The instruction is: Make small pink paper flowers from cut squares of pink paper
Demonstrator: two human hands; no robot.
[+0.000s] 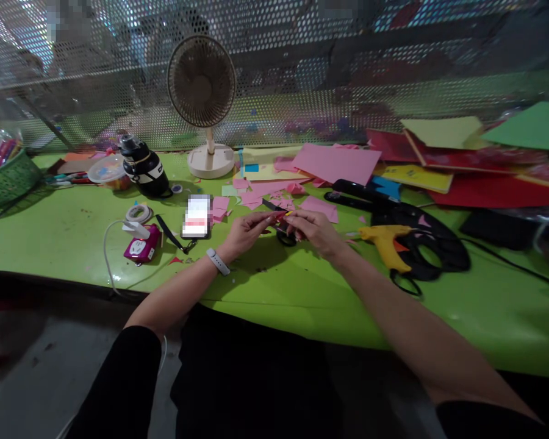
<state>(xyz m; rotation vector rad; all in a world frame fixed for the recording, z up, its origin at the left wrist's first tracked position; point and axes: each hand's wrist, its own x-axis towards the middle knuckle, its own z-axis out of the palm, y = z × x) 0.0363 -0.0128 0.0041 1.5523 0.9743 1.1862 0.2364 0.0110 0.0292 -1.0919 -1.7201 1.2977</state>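
My left hand [247, 231], with a pale watch on its wrist, pinches a small red piece of paper [280, 216]. Facing it, the fingertips of my right hand [315, 230] are closed at a tiny yellow bit [289, 213] at the red piece's end. Whether the two bits are joined is too small to make out. Just below the fingers, black scissors [285, 236] lie on the green table [238, 292], partly hidden by my hands. Pink paper scraps [251, 199] are scattered beyond them.
Left of my hands are a lit phone [196, 216], a magenta box [141, 245], a tape roll [138, 213] and a black bottle [143, 167]. A fan [201, 82] stands behind. On the right lie a yellow glue gun [388, 241] with a cord and stacked coloured paper [498, 189].
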